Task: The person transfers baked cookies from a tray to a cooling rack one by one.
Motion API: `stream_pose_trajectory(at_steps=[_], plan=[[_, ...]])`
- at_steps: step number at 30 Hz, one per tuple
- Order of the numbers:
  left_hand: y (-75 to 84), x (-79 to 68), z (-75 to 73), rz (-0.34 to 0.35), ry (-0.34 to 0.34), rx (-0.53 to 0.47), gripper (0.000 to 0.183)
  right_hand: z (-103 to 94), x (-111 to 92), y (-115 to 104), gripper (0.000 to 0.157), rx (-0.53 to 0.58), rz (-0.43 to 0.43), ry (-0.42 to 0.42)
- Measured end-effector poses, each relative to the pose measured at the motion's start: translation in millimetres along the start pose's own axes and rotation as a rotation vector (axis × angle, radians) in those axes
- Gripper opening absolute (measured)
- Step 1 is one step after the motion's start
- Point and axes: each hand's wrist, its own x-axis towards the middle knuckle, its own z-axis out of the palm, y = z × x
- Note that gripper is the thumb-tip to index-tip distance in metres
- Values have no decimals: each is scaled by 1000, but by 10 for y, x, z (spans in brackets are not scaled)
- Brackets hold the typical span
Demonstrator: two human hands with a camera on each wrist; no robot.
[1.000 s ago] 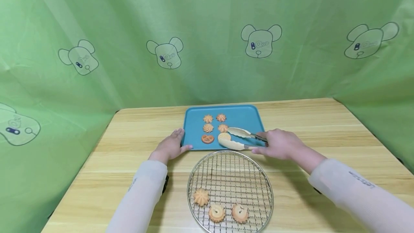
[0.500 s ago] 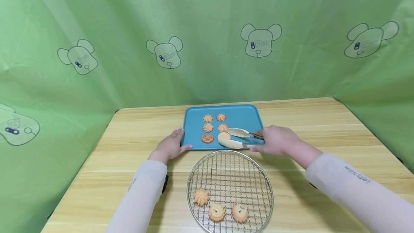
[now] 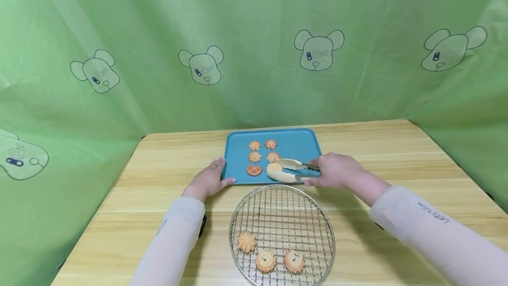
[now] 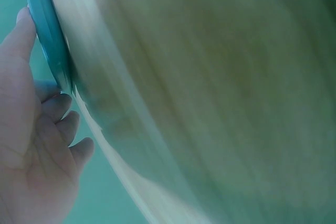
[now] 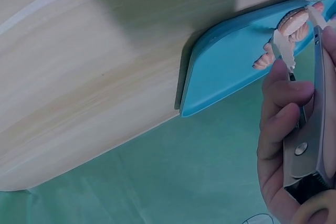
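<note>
On the wooden table lies a blue baking tray (image 3: pixel 298 143) with two columns of cookies. My left hand (image 3: pixel 208 179) rests against its front left corner, thumb along the front rim and the other fingers along the left side. Pale-tipped tongs (image 3: pixel 286 175) are gripped in my right hand (image 3: pixel 335 170). Their spread tips lie either side of a round pale cookie (image 3: pixel 274 168) at the tray's front. Whether both tips touch it I cannot tell. In the right wrist view the metal tong handles (image 5: pixel 307 153) lie in the palm, with fingers curled round one arm.
A round wire rack (image 3: pixel 287 215) with three cookies (image 3: pixel 265 261) stands in front of the tray. Beside the round cookie are a pretzel-shaped cookie (image 3: pixel 254 170) and several star-shaped ones (image 3: pixel 270 144). A green curtain (image 3: pixel 254 92) hangs behind the wooden table (image 3: pixel 182 153).
My right hand and the tongs have shifted slightly left, and the upper tong tip sits a little closer to the round cookie. The left hand has stayed on the tray's corner.
</note>
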Motion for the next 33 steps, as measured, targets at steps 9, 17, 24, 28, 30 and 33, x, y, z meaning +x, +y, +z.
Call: stream_pose_trajectory(at_steps=[9, 17, 24, 28, 30, 33], plan=[[-10, 7, 14, 0, 4, -6, 84, 30, -6, -13, 75, 5, -12, 12], [-5, -10, 6, -6, 2, -14, 85, 103, -30, 28, 75, -2, -32, 51], [-14, 1, 10, -1, 7, -8, 85, 160, -56, 60, 77, 33, -46, 87], [-22, 2, 8, -4, 7, -8, 85, 180, -88, 71, 77, 40, -53, 127], [-21, 1, 7, -7, 4, -8, 85, 187, -107, 80, 75, 41, -60, 146], [-19, 5, 9, -5, 5, -8, 86, 192, -137, 95, 72, 41, -75, 179]])
